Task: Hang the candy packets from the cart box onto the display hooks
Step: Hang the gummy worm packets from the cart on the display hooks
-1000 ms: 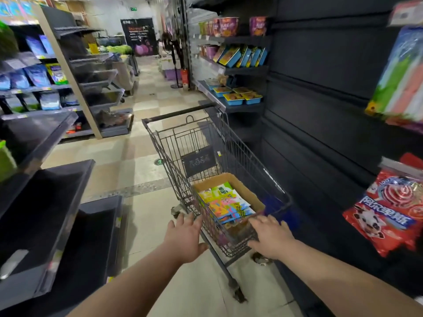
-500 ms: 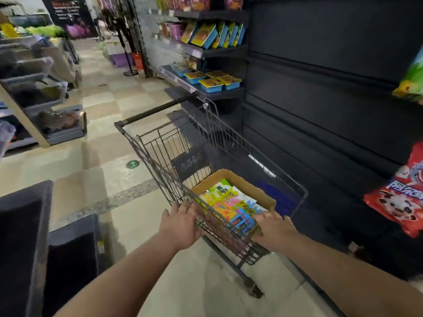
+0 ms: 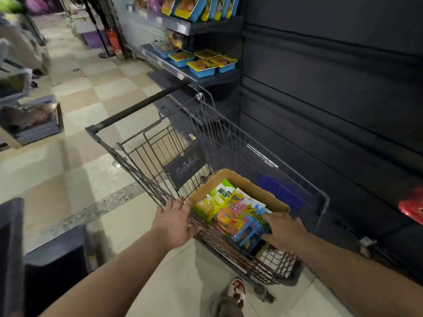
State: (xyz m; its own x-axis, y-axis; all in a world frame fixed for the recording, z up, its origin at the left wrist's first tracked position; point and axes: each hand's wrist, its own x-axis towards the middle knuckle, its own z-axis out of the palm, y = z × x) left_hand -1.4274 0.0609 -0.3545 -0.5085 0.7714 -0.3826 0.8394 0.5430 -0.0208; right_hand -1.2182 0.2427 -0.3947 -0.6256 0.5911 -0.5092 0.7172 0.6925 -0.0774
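A wire shopping cart [image 3: 229, 143] stands beside the dark display wall [image 3: 332, 99]. At its near end sits an open cardboard box [image 3: 242, 181] holding several bright candy packets [image 3: 229, 209]. My left hand [image 3: 175, 221] rests on the cart's near rim by the box corner, with its fingers fairly straight. Reaching into the box, my right hand [image 3: 285, 229] holds the edge of a blue and yellow packet [image 3: 254, 227] between fingers and thumb. At the far right edge a red packet [image 3: 412, 209] hangs on the wall. No hooks show clearly.
Shelves with blue and yellow trays [image 3: 201, 62] run along the wall beyond the cart. Grey shelf units [image 3: 34, 259] stand at the lower left. The tiled aisle floor [image 3: 80, 99] stretches ahead on the left. A sandalled foot [image 3: 235, 294] shows below the cart.
My right hand has left the cart's rim and moved into the box onto the packets. The view has tilted down and right, closer to the cart. My left hand stays at the rim.
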